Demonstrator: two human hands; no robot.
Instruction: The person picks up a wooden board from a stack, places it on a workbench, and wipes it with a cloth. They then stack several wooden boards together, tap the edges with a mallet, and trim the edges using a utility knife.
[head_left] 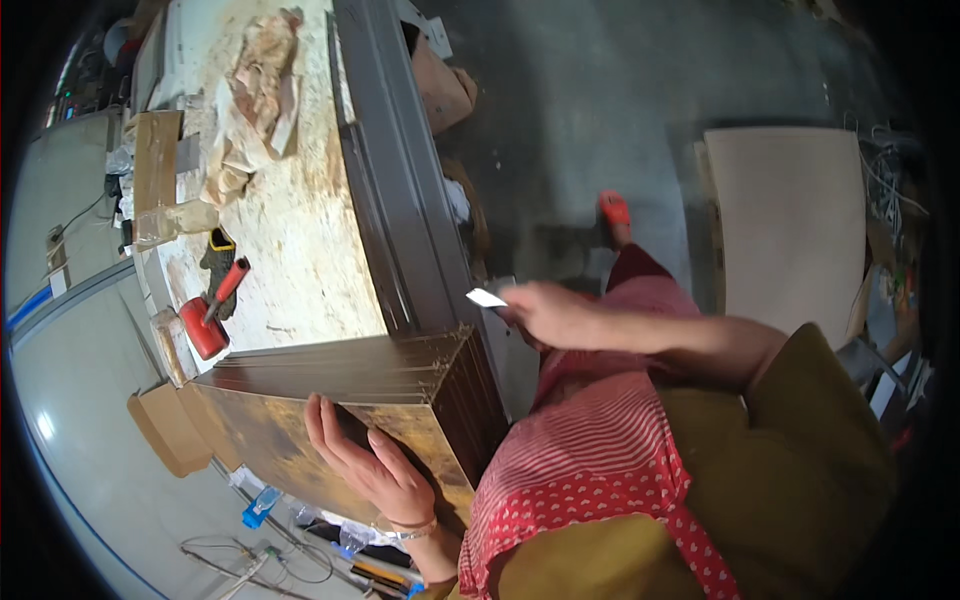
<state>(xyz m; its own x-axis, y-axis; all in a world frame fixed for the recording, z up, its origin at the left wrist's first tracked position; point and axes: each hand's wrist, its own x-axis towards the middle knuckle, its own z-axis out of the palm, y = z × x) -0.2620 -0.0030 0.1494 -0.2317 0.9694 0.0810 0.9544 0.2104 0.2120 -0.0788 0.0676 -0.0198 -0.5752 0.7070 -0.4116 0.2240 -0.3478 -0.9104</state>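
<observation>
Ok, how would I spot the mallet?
Find the white worktable. Near its left edge, next to the panel stack, lies the mallet. Its red head and red grip set it apart from the dark, yellow-cuffed glove by its handle.

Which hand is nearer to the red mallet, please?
Left. The left hand lies on the patterned panel, lower right of the red mallet in view; the right hand is farther right, past the table.

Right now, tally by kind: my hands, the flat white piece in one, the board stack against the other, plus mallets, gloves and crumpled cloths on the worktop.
Bare left hand and right hand: 2
Small flat white piece: 1
Brown board stack: 1
Red mallet: 1
Dark yellow-cuffed glove: 1
Crumpled stained beige cloth: 1
Total: 7
</observation>
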